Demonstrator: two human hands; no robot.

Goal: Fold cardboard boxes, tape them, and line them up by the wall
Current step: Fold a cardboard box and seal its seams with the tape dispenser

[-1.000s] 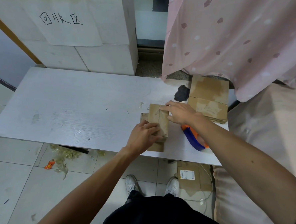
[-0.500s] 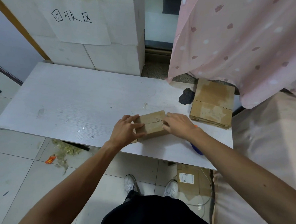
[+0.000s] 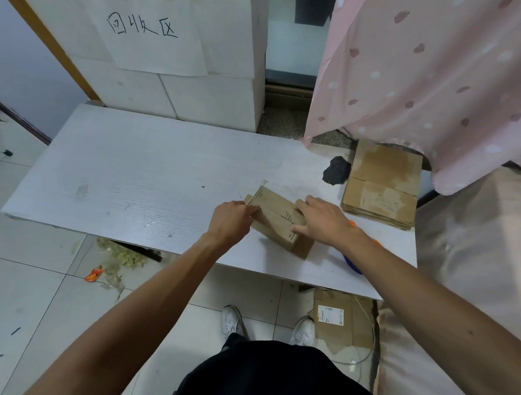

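A small brown cardboard box (image 3: 277,219) lies on the white table (image 3: 150,178), its flaps folded closed with a seam on top. My left hand (image 3: 230,220) grips its left end, fingers curled at the edge. From the right, my right hand (image 3: 320,219) presses on the top flaps with spread fingers. A stack of flat cardboard blanks (image 3: 382,186) lies at the table's right end. The tape dispenser (image 3: 353,261), blue with an orange part, sits mostly hidden under my right forearm.
White blocks with a handwritten sign (image 3: 147,34) stand behind the table. A pink curtain (image 3: 428,70) hangs at the right over a beige cushion. On the floor lie scraps (image 3: 118,255) and a flattened labelled box (image 3: 340,321). A dark patch (image 3: 335,171) marks the tabletop.
The box has turned on the table, its long side now running from upper left to lower right. Both hands stayed on it, left at its end, right on top.
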